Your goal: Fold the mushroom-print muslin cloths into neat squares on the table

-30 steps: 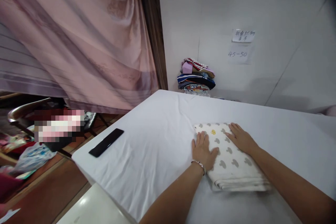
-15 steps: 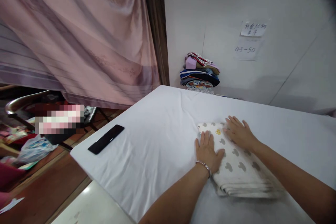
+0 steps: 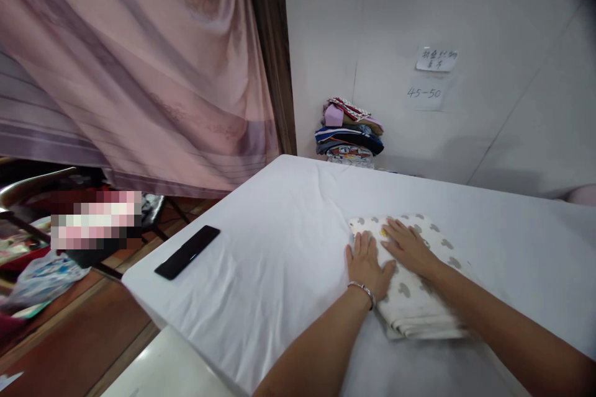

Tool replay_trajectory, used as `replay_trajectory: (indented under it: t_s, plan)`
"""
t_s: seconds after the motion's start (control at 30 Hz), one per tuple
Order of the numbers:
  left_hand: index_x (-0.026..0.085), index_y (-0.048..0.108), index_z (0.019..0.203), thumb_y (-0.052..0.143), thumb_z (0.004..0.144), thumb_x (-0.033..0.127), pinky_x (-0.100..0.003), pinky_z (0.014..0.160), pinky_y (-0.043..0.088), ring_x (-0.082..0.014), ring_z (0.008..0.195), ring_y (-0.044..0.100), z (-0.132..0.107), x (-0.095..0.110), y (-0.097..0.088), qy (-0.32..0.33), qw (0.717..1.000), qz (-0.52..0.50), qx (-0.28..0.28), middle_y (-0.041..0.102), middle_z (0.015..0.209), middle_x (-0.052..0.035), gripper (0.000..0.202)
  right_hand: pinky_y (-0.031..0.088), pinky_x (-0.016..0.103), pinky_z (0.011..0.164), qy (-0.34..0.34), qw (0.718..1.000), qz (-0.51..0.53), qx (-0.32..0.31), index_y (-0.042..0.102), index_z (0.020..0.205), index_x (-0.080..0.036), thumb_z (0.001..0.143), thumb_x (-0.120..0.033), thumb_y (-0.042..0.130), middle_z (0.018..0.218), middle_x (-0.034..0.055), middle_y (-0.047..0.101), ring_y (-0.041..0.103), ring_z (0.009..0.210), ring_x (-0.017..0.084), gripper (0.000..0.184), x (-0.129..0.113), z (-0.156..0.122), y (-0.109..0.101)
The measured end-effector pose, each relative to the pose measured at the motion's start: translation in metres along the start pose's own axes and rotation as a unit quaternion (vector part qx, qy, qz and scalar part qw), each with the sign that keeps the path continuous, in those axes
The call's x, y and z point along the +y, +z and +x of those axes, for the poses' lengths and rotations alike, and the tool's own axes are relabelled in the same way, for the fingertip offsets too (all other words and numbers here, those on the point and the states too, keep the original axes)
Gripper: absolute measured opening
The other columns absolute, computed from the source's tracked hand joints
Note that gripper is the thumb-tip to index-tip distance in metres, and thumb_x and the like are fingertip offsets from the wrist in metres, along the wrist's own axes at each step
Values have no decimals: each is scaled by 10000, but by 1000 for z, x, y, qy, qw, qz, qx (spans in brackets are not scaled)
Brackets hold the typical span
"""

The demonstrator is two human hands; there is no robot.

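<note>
A folded white cloth (image 3: 404,290) with grey mushroom-like prints and a small yellow mark lies on the white-covered table (image 3: 261,273). Its near edge shows several stacked layers. My left hand (image 3: 370,270) rests flat on the cloth's left edge, fingers stretched out and a bracelet at the wrist. Palm down, my right hand (image 3: 412,248) lies across the middle of the cloth with its fingers extended. Both hands are open and grip nothing. The right forearm hides part of the cloth's right side.
A black phone-like slab (image 3: 187,252) lies near the table's left edge. Folded clothes (image 3: 350,133) are piled by the wall at the back, below paper signs (image 3: 426,93). A pink curtain (image 3: 186,74) hangs at left, above a chair (image 3: 37,189) and a plastic bag (image 3: 46,279).
My right hand has slid left across the cloth towards my left hand, uncovering the cloth's far right part. My left hand has stayed in place. The camera view has shifted slightly.
</note>
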State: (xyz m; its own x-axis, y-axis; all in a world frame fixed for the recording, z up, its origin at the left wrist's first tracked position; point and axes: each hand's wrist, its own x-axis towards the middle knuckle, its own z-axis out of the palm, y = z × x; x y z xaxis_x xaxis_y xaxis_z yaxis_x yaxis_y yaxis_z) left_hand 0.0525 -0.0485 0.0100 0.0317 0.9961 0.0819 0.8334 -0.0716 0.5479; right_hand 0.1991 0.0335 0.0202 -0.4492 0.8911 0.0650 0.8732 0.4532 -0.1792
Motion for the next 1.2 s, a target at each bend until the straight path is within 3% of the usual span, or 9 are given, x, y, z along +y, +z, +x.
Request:
replay_trajectory:
  t_s: [0.17, 0.3, 0.4, 0.53, 0.67, 0.87, 0.97, 1.1, 1.2]
  plan:
    - [229, 264, 1388, 317, 822, 588, -485, 1098, 81, -255, 1366, 38, 2, -2, -1, 1, 1000, -12, -1, 120, 1491, -13, 672, 225, 535, 1038, 124, 991, 2, 51, 450, 1278, -247, 820, -533, 347, 1415, 62, 353, 252, 1315, 292, 549, 45, -81, -5]
    - [234, 344, 1338, 318, 846, 552, -467, 1088, 143, -244, 1357, 116, 13, -3, -8, 0, 998, -49, 28, 210, 1471, -38, 586, 369, 434, 990, 230, 961, 144, 47, 391, 1333, -231, 780, -596, 409, 1410, 77, 359, 363, 1258, 299, 663, 79, -136, -12]
    - [204, 390, 1300, 354, 851, 516, -460, 1082, 162, -249, 1353, 130, 35, -6, -17, -7, 996, -45, 78, 224, 1464, -71, 548, 442, 415, 909, 301, 924, 234, 38, 318, 1379, -243, 743, -629, 458, 1353, 97, 441, 458, 1179, 323, 756, 84, -152, -18]
    - [206, 395, 1292, 408, 837, 493, -412, 1065, 214, -249, 1329, 211, 76, -14, -29, -61, 997, -28, 40, 309, 1425, -87, 538, 458, 417, 865, 349, 887, 300, 33, 303, 1389, -242, 684, -623, 553, 1308, 136, 482, 495, 1131, 350, 840, 73, -149, -28]
    - [176, 515, 1172, 578, 740, 412, -316, 945, 368, -238, 1144, 466, 100, -26, -42, -102, 994, -31, -30, 510, 1247, -111, 496, 470, 376, 844, 304, 871, 385, 21, 365, 1356, -251, 668, -517, 628, 1275, 114, 520, 546, 1072, 312, 783, 77, -137, -37]
    - [215, 583, 998, 637, 679, 364, -254, 804, 423, -178, 934, 563, 56, -36, -49, -117, 991, -57, -20, 598, 1053, -46, 356, 474, 363, 835, 262, 900, 311, 158, 391, 1336, -235, 647, -429, 640, 1221, 103, 559, 577, 1023, 288, 758, 125, -99, -48]
    - [208, 574, 966, 640, 681, 396, -267, 769, 428, -178, 874, 572, 30, -37, -46, -136, 987, -89, -11, 611, 990, -42, 347, 471, 413, 839, 246, 944, 167, 146, 518, 1224, -177, 696, -377, 556, 1111, 124, 624, 587, 996, 310, 565, 134, -77, -43]
    - [200, 590, 965, 627, 695, 452, -290, 794, 428, -189, 904, 560, 19, -42, -46, -104, 987, -121, 1, 592, 1036, -59, 371, 337, 534, 965, 213, 962, 83, 150, 577, 1137, -175, 723, -295, 489, 1232, 139, 546, 444, 1173, 361, 440, 115, -70, -37]
    - [221, 560, 1103, 657, 681, 393, -285, 852, 423, -181, 973, 542, 16, -54, -45, -24, 979, -201, -6, 564, 1137, -46, 466, 296, 482, 1023, 154, 970, 59, 176, 541, 1185, -193, 783, -314, 438, 1313, 94, 482, 384, 1238, 302, 432, 78, -89, -40]
